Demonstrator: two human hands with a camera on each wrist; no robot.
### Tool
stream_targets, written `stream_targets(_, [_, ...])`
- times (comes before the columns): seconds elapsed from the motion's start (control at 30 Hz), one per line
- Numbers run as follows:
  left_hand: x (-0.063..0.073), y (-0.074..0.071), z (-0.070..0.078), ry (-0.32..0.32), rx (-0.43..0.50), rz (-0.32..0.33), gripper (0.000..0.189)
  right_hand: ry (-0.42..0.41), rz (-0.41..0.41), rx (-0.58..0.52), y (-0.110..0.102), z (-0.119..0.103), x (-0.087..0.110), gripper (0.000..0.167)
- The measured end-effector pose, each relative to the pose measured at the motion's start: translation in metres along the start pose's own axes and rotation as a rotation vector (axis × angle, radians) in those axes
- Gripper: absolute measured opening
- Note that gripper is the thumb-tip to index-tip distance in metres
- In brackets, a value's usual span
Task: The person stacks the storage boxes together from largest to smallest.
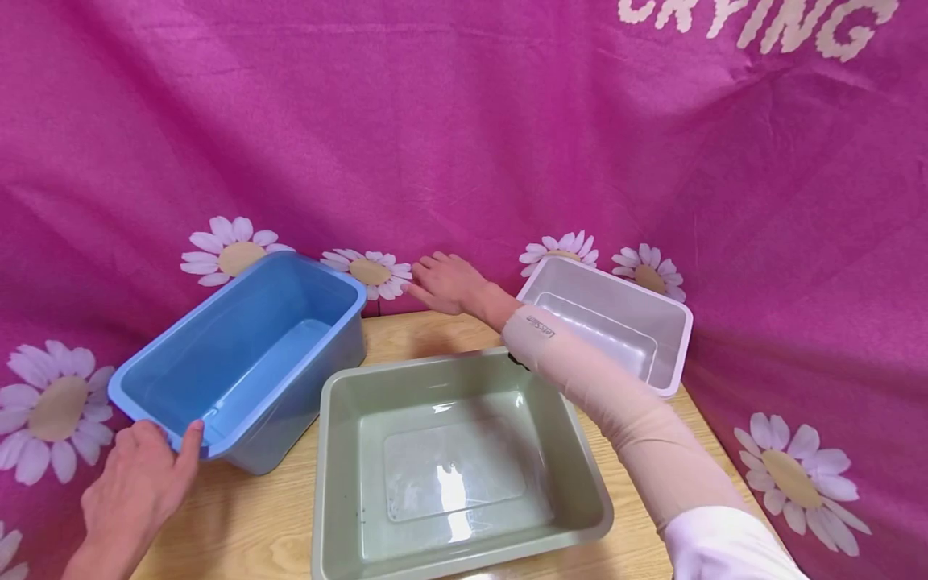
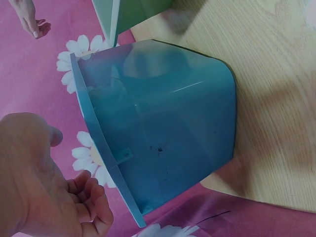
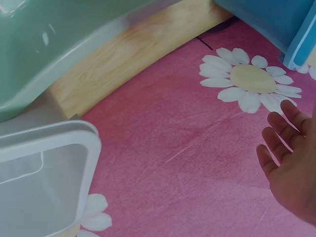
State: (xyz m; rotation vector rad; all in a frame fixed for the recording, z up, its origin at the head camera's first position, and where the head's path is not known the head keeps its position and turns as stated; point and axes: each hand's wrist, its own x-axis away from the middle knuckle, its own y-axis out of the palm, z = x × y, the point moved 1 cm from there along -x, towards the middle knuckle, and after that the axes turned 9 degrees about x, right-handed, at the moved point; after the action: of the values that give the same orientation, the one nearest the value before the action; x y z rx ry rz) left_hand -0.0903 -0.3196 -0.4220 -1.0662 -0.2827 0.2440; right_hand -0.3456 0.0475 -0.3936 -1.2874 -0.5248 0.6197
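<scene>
A blue plastic tub (image 1: 290,354) stands at the left of the table. My left hand (image 1: 141,475) is at its near rim corner in the head view. In the left wrist view a gap shows between the loosely curled fingers (image 2: 91,200) and the tub's rim (image 2: 106,145). My right hand (image 1: 451,283) is held out over the table's back edge, its fingers relaxed and holding nothing. A green basin (image 1: 464,556) sits in front, below the right forearm. The grey-white tub (image 1: 616,278) stands at the back right, partly hidden by that arm.
Pink cloth (image 1: 435,121) with printed daisies hangs behind and at both sides. Beneath the tubs lies a wooden table (image 1: 275,524). The blue tub stands close to the green basin's left side.
</scene>
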Motion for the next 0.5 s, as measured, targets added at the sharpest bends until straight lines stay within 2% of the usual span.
stream_targets(0.23, [-0.004, -0.001, -0.001, -0.002, -0.003, 0.014, 0.067, 0.029, -0.062, -0.023, 0.000, -0.009, -0.015, 0.058])
stream_targets(0.5, [-0.004, 0.001, -0.005, -0.009, 0.012, 0.012, 0.067, -0.013, -0.071, 0.013, -0.002, -0.026, -0.030, 0.054])
